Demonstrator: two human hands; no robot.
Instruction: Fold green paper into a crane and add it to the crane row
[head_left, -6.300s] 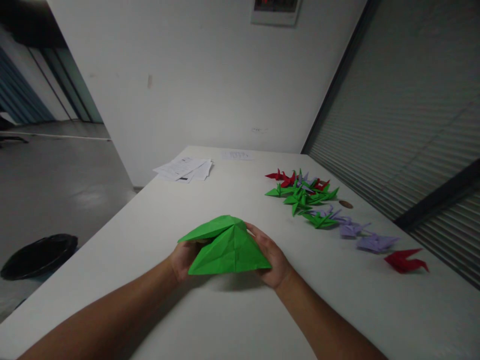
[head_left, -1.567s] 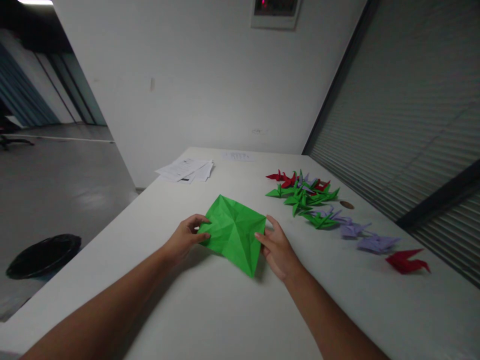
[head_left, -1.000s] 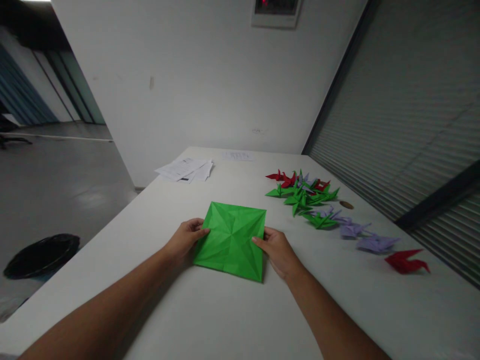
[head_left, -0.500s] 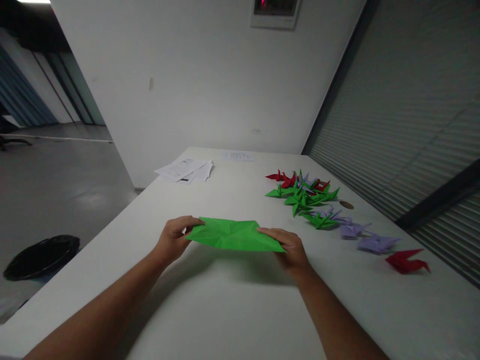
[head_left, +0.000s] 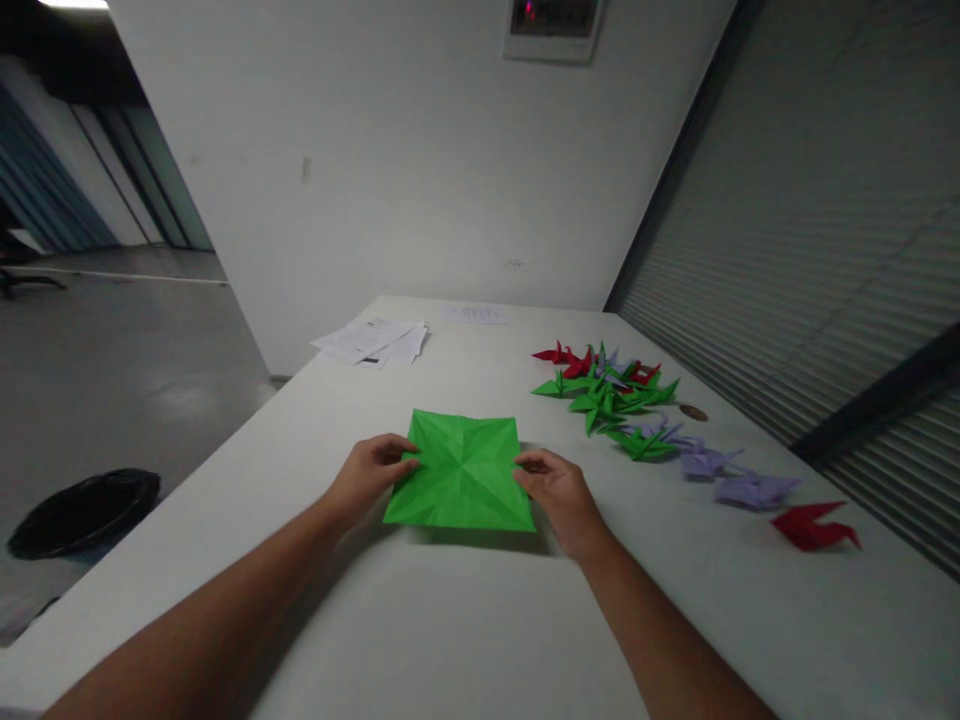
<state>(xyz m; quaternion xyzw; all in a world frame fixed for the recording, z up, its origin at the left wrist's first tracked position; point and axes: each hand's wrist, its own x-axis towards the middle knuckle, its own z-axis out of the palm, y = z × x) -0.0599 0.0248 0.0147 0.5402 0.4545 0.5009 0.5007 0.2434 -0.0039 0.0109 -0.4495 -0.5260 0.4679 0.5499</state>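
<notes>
Bin (head_left: 140,488), lined in black: low, off the worktop (head_left: 465,625), well left of the left grip; inside too dark to read, base hidden by the worktop's edge. Papers (head_left: 371,340), loose, overlapping: beyond the left grip, print too small to make out. Left hand (head_left: 369,475): grip nearly closed, thumb over the left edge of the sheet, fingers partly hidden. Sheet (head_left: 459,478), one, green, creased in a star from the middle: between the two grips; shadow beneath suggests its near edge is raised, though the clearance cannot be told. Risk: thin paper, so an uneven pull by the grips could tear it or set a stray crease; the old creases could buckle it if squeezed inward. Underside hidden. Slip (head_left: 474,315), pale, faintly marked: far beyond the sheet, illegible. Right hand (head_left: 559,490): thumb and forefinger nearly together at the sheet's right edge, only a slight hold by the look of it; risk of the edge slipping free; remaining fingers curled, partly hidden. Heap (head_left: 604,388), folded birds, green, red and purple: beyond and right of the right grip; overlapping, count uncertain; a wide outward sweep of that hand could scatter the nearer ones. Disc (head_left: 694,411), brown: beside the heap, nature unclear. Purple birds (head_left: 756,490), then red bird (head_left: 814,527): right of the right grip, soft in outline. Both arms cut off below.
</notes>
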